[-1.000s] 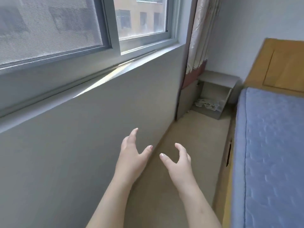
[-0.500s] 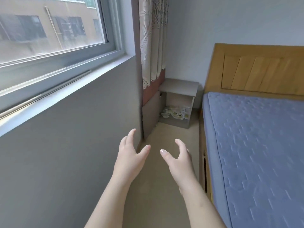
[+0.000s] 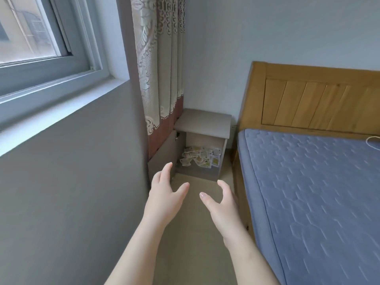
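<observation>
Left hand (image 3: pixel 164 199) out in front, fingers spread and only lightly bent, holding nothing; right hand (image 3: pixel 221 204) just beside it, thumb and fingers curved toward each other as if shaped for a grab, likewise empty. Beneath both, bare beige floor (image 3: pixel 185 233). Close on the outer side of the left hand, the grey wall (image 3: pixel 72 182); close on the outer side of the right hand, the bed (image 3: pixel 308 192) with its blue mattress. Just past the left fingertips, the cabinet door (image 3: pixel 164 153), swung open and lying nearly flat against the wall. Straight ahead of both hands and lower down, the bedside cabinet (image 3: pixel 203 122), and inside its open compartment a loose heap of small packets (image 3: pixel 200 159), probably the goal of this reach, not yet touched. For a clean job: crouch first, then bring both hands forward and down together along the narrow aisle. Keep the left wrist off the door edge and the right elbow off the bed. Go in low under the top board, palms facing, and scoop the heap from both sides rather than pinching single pieces, thin packets being likely to slide and scatter. Farther off, above the left hand, the patterned curtain (image 3: pixel 158 68) hanging down to the door. Beyond the right hand, the wooden headboard (image 3: pixel 318 105). Farthest, up and to the left, the window (image 3: pixel 30 38).
</observation>
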Demonstrator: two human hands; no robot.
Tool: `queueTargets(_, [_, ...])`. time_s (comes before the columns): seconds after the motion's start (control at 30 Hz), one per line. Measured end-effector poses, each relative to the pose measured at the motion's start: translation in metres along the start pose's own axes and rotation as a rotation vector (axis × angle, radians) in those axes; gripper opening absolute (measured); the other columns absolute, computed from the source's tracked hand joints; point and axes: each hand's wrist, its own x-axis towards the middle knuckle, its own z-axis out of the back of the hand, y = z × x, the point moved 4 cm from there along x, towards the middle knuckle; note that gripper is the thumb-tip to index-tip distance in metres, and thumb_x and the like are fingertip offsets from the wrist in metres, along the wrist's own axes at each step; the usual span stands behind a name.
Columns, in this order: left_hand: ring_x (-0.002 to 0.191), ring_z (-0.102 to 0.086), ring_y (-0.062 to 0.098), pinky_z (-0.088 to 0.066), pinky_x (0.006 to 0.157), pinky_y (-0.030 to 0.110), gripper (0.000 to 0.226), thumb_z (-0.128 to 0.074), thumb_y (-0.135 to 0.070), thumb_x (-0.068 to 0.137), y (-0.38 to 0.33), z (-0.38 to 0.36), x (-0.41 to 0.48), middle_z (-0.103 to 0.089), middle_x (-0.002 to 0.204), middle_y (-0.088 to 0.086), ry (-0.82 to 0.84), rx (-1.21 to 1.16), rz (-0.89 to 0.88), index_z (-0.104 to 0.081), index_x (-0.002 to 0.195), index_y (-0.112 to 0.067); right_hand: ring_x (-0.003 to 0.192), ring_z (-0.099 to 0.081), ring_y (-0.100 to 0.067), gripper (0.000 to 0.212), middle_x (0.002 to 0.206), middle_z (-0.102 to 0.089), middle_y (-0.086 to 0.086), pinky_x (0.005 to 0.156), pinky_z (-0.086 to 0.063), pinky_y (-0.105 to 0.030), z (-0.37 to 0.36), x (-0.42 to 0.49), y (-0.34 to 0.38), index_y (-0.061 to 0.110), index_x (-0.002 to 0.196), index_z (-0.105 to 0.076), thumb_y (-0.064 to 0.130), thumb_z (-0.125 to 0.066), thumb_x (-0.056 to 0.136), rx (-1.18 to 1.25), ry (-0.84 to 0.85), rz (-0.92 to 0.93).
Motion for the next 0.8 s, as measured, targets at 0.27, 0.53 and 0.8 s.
queueTargets(0.27, [0.136, -0.028, 0.008, -0.026, 0.090, 0.020, 0.068, -0.054, -0.036, 0.092, -0.019, -0.037, 0.173, -0.022, 0.153, -0.010, 0.091, 0.069, -0.045, -0.016, 0.148, -0.035, 0.130, -0.033, -0.012, 0.062, 0.150, -0.026, 0.009, 0.091, -0.032, -0.026, -0.011, 0.162, 0.032, 0.034, 0.143, -0.029, 0.033, -0.061, 0.089, 0.005, -0.068, -0.035])
queueTargets(0.53, [0.137, -0.029, 0.012, -0.025, 0.091, 0.021, 0.068, -0.055, -0.034, 0.092, -0.013, -0.090, 0.314, -0.022, 0.154, -0.006, 0.086, 0.095, 0.014, -0.018, 0.148, -0.033, 0.134, -0.032, -0.016, 0.061, 0.151, -0.026, 0.007, 0.088, -0.032, -0.026, -0.016, 0.316, 0.033, 0.033, 0.143, -0.029, 0.034, -0.060, 0.090, -0.027, -0.015, -0.081])
queueTargets(0.8, [0.136, -0.030, 0.012, -0.025, 0.089, 0.021, 0.067, -0.055, -0.035, 0.092, -0.007, -0.151, 0.458, -0.021, 0.154, -0.005, 0.081, 0.111, 0.161, -0.018, 0.148, -0.034, 0.134, -0.033, -0.017, 0.062, 0.150, -0.028, 0.006, 0.090, -0.034, -0.027, -0.018, 0.489, 0.024, 0.031, 0.143, -0.031, 0.035, -0.060, 0.089, -0.096, 0.079, -0.144])
